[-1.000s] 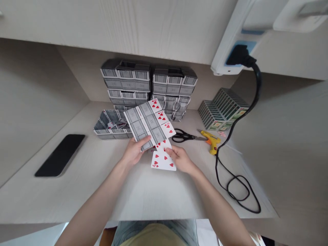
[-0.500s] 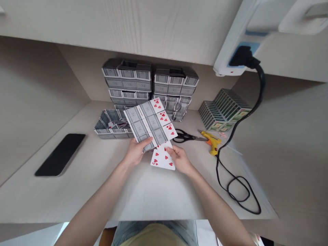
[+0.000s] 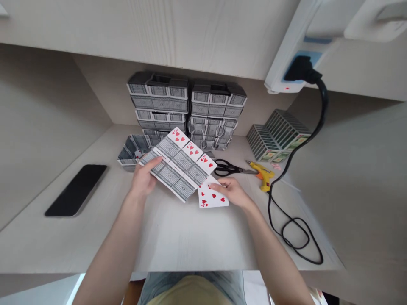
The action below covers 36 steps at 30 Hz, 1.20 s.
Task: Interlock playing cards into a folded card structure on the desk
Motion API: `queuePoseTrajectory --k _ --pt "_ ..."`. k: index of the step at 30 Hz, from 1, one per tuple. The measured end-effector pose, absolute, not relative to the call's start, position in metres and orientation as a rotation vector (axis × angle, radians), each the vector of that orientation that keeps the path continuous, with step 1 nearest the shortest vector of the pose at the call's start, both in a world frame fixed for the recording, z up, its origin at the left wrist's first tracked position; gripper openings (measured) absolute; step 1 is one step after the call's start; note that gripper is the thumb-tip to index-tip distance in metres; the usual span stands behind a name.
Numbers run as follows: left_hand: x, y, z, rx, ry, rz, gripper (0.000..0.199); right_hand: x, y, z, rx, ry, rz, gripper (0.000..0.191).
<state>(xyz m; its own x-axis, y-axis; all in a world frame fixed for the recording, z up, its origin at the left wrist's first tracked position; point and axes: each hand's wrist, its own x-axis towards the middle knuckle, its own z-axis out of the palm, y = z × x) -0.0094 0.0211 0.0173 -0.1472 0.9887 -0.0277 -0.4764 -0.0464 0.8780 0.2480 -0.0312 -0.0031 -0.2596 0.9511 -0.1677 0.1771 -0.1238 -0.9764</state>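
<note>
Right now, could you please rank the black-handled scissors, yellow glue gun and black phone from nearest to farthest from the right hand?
1. Black-handled scissors, just beyond the right hand.
2. Yellow glue gun, off to the right.
3. Black phone, far left.

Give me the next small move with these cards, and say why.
I'd probably lower the joined cards to the tabletop: the left hand pinches them only near their left side, and the right hand's fingers are busy with loose cards by their near right corner.
</note>
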Motion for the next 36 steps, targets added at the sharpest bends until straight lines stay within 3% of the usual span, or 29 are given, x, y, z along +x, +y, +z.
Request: queuePoseTrajectory --k 5,10,16,36 --pt "-0.031 0.026 0.016 0.841 1.055 1.417 0.028 0.254 -0.026 -0.005 -1.326 -1.451 1.303 0.031" --pt "-0.036 0.027 0.017 0.938 1.105 1.287 0.038 0.256 -0.019 -0.011 -1.339 -1.384 1.118 0.028" --pt "-0.025 0.021 0.014 1.221 1.188 0.987 0.047 0.255 -0.016 -0.019 -1.349 -1.302 1.150 0.025" --pt "-0.009 0.020 0.003 1.361 1.296 0.991 0.042 0.263 -0.011 -0.025 -1.397 -1.260 1.177 0.026"
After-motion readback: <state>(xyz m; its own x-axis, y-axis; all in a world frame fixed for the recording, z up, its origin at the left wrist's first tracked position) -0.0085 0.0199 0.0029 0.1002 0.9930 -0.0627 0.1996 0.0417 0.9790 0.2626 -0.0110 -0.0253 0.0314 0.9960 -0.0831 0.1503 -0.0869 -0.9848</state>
